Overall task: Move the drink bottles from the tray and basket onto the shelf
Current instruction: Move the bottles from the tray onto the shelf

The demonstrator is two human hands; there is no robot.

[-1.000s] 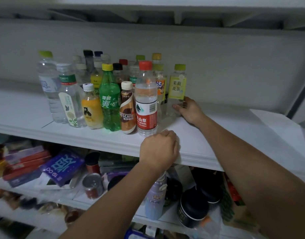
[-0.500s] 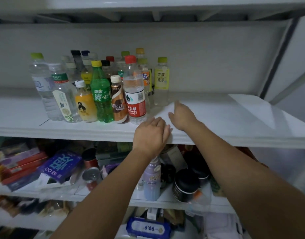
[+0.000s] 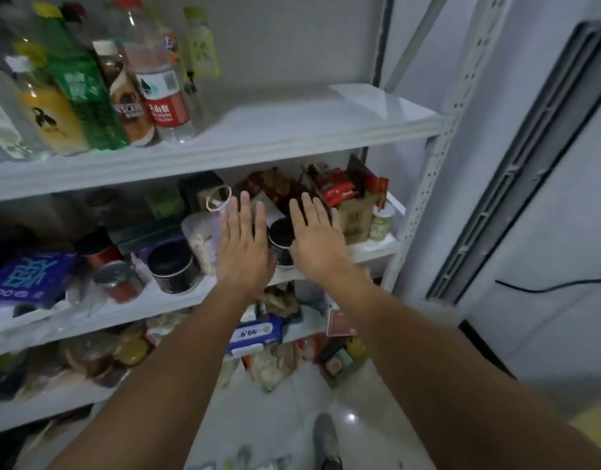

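Several drink bottles stand grouped on the left of the white shelf (image 3: 292, 130): a green bottle (image 3: 82, 93), an orange juice bottle (image 3: 48, 113), a brown Nescafe bottle (image 3: 126, 96), a red-labelled water bottle (image 3: 163, 96) and a pale yellow tea bottle (image 3: 200, 52). My left hand (image 3: 241, 245) and my right hand (image 3: 316, 239) hover side by side in front of the shelf below, fingers straight and spread, holding nothing. No tray or basket is in view.
The lower shelves are crowded with black jars (image 3: 172, 266), a purple pack (image 3: 24, 276), red cans (image 3: 117, 279), snack bags (image 3: 336, 188) and a small white jar (image 3: 380, 222). A perforated shelf post (image 3: 441, 157) stands at the right. Tiled floor (image 3: 292, 418) lies below.
Both hands have left the bottle shelf's edge and dropped in front of the shelf below, fingers now spread. The view has swung down and to the right.
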